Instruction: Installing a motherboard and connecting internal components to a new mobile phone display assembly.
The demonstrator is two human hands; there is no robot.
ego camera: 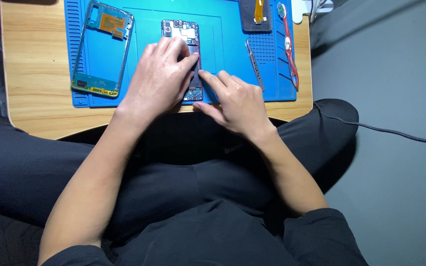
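Opened phone (183, 34) on blue mat (232, 49), under flat left hand (159, 79), beside right hand (237, 101), fingers loosely extended, neither gripping.

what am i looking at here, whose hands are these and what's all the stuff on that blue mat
This is one picture from a camera worn on a person's head, looking down at their own lap and two bare hands. No machine is involved.

A small wooden table carries a blue work mat. In the middle of the mat lies an opened phone with its inner boards showing. The left hand rests on top of it, and the right hand touches its right edge with a fingertip. Neither hand lifts anything.

To the left lies a separate phone frame. To the right are metal tweezers, a red-handled tool, and a dark part with an orange ribbon cable.
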